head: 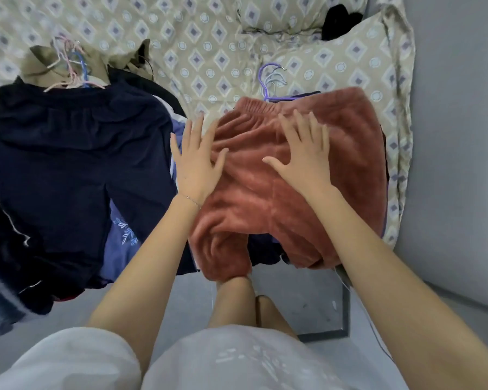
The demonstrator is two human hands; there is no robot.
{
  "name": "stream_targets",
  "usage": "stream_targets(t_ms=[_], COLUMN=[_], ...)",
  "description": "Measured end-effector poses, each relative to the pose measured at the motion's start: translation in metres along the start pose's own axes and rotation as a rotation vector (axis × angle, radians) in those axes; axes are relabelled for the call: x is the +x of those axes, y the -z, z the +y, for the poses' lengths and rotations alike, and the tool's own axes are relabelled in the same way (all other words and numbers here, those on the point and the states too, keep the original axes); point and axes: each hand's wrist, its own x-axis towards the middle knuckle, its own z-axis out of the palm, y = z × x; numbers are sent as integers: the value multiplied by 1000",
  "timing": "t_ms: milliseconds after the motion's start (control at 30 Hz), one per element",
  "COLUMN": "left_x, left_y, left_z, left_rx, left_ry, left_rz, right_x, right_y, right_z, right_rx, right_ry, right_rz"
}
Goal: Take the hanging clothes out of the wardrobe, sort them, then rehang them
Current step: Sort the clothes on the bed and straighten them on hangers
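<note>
Both hands flat, fingers spread: left hand (196, 161) and right hand (303, 153) pressing the rust fleece trousers (279, 198) atop the right pile on the bed (209, 38) — sorting step, likely; next, rehang by the purple hanger (265, 83).

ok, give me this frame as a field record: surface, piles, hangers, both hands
surface: patterned bedsheet
left pile: navy garment on top; pink and blue hangers at its far end, over a khaki garment
right pile: rust fleece trousers on top; purple hangers poke out past the waistband
left hand: open, fingers spread, at the trousers' left edge
right hand: open, fingers spread, over the trousers near the waistband
contact: cannot tell pressing from hovering
held: nothing in either hand
</note>
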Motion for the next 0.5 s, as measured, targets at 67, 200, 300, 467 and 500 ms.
stream_targets(t_ms=[67,200,300,467,500], left_x=[-24,-79,-121,-179,-188], left_y=[3,4,6,12,14], left_z=[-7,-17,-19,-22,-25], left_rx=[40,127,160,119,111], left_ry=[-7,16,32,93,110], left_rz=[13,48,67,96,93], right_x=[-18,-61,-97,-146,-153], right_y=[0,-10,-16,-23,-24], right_z=[-7,-21,-32,-47,-50], right_rx=[18,54,71,59,62], right_ry=[16,62,84,133,140], right_rz=[-15,-16,-8,-27,-37])
